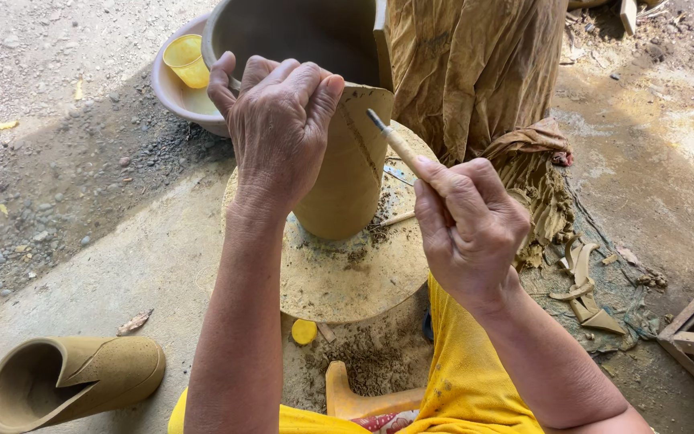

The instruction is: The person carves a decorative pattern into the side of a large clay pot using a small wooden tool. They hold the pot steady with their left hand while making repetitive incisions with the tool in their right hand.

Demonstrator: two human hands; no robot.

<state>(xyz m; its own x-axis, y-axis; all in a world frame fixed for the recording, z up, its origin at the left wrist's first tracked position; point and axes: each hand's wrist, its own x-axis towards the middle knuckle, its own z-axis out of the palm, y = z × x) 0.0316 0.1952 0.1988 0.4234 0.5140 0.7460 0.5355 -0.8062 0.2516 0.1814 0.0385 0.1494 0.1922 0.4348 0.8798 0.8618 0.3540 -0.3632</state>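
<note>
A: Nearest stuff?
B: Yellow clothing at bottom edge, a wooden piece on the ground, small yellow disc by clay crumbs. Bottom left, a clay vase lying on its side on the concrete floor

A: Hands?
B: Right hand clenched around a thin wooden stick tool, tip pointing up-left, just beside the wall of the upright clay cylinder; can't tell if it's touching. Left hand curled over the cylinder's rim, fingers gripping the edge

A: Where's the cylinder?
B: Standing on a round turntable board, clay scraps around its base

A: Right side?
B: Clay trimmings on the ground, wooden frame at the edge

A: Farther back?
B: Clay-stained brown cloth behind the cylinder, pinkish basin holding a yellow cup, gravel to the left
</note>
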